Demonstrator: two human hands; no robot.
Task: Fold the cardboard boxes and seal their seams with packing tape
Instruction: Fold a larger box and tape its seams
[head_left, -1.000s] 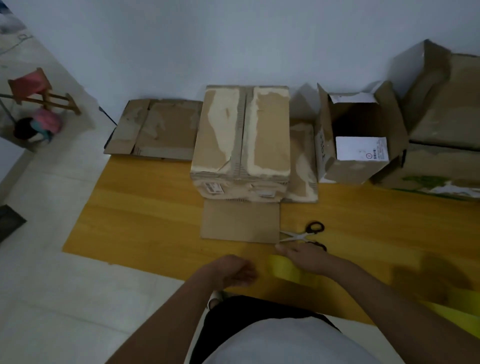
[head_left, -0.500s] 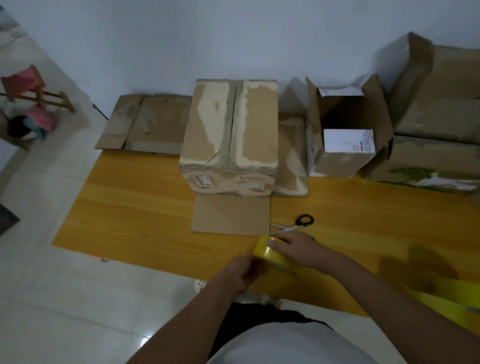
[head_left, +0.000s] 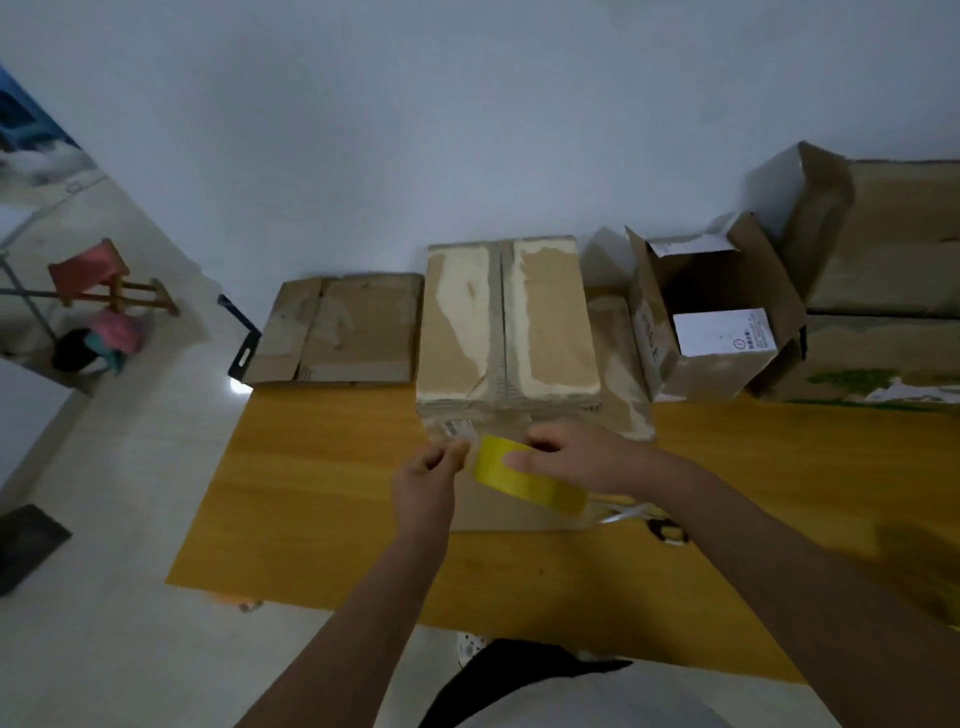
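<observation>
Right hand (head_left: 574, 457) grips yellow tape roll (head_left: 524, 477) w/ curled fingers, left hand (head_left: 428, 475) pinches its sticky free end near the folded box (head_left: 506, 325); tape likely light, clingy.

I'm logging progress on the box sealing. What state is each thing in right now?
Tape roll: held up in the right hand.
Left hand: pinching at the roll's edge; tape end too blurred to see.
Middle box: folded shut, one flap flat on the table.
Flattened box: unfolded.
Small box: open.
Scissors: lying on the table, partly hidden.
</observation>
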